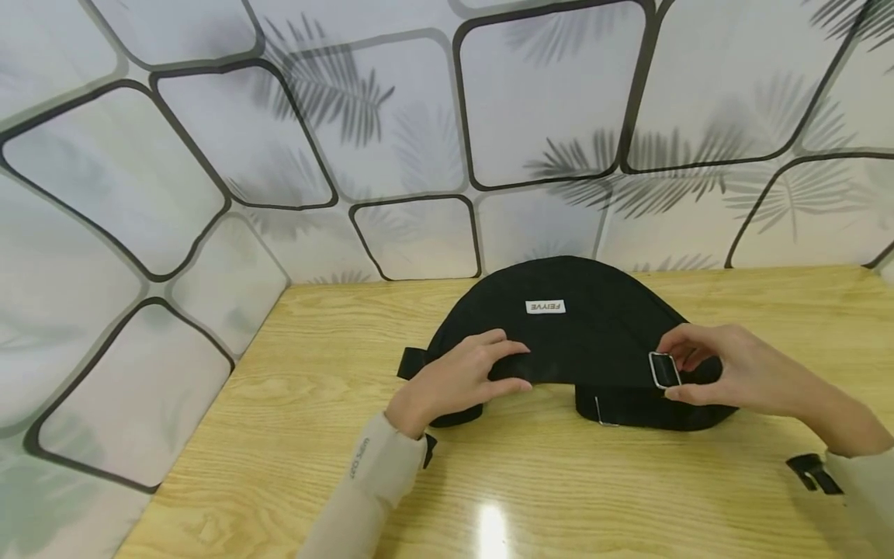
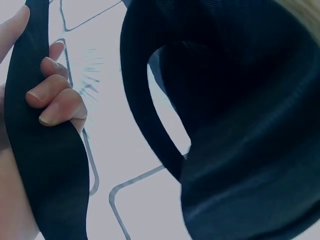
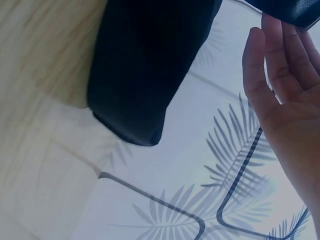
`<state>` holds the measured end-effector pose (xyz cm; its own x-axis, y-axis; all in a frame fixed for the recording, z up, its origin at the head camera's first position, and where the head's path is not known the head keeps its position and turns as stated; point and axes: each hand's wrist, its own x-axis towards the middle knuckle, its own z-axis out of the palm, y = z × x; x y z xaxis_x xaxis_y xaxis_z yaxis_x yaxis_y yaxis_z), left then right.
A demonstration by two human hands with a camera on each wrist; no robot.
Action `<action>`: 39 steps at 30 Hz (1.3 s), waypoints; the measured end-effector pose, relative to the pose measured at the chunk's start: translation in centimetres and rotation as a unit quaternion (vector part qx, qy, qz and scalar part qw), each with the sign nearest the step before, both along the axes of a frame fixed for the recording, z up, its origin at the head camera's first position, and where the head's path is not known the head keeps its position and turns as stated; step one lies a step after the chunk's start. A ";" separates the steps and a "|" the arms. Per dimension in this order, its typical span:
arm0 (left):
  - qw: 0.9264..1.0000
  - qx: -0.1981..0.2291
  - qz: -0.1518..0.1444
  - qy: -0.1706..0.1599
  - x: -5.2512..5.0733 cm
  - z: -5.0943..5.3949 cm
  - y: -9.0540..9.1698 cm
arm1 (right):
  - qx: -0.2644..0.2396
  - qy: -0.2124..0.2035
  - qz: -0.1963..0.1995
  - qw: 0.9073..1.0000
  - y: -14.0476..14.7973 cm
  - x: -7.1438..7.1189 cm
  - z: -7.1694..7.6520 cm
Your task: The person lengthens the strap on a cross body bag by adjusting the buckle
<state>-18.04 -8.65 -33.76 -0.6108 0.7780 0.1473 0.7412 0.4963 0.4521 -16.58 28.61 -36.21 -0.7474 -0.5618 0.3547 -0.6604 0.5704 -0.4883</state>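
Observation:
A black half-moon shoulder bag (image 1: 573, 334) lies on the table, its white label (image 1: 545, 307) upside down. My left hand (image 1: 461, 376) is at its near left edge. In the left wrist view, the curled fingers (image 2: 55, 95) of that hand grip a wide black strap (image 2: 47, 165). On the bag's right, my right hand (image 1: 747, 365) pinches a silver rectangular buckle (image 1: 655, 371) on the strap between thumb and fingers. The right wrist view has those fingers (image 3: 277, 65) at a black strap piece (image 3: 287, 11), largely cut off by the frame.
The bag rests on a light wood-grain table (image 1: 314, 466). A patterned wall covering (image 1: 412, 116) rises behind and to the left. Another thin metal piece (image 1: 598, 411) shows on the strap under the bag. Dark wristband ends (image 1: 816, 473) show beside the right sleeve.

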 end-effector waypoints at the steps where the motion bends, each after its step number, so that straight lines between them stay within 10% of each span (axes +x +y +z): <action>1: 1.000 -0.001 -0.003 0.002 0.0 0.0 0.0 | 0.002 0.003 -0.002 1.000 0.1 0.0 -0.1; 16: 1.000 0.000 -0.005 -0.001 -0.2 -0.6 -0.6 | 0.022 0.009 -0.046 0.999 2.5 0.8 -0.8; 31: 0.998 -0.058 0.033 -0.014 0.7 0.4 -3.0 | 0.046 -0.093 -0.072 0.992 4.2 1.8 -1.8; 39: 0.999 0.002 0.044 0.008 0.7 -0.4 -5.8 | 0.082 -0.098 -0.068 0.989 4.4 2.5 -2.0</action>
<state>-17.38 -14.44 -34.21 -0.6738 0.7215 0.1596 0.7021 0.5577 0.4428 -14.12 33.03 -38.19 -0.8652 -0.4897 0.1077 -0.4744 0.7300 -0.4921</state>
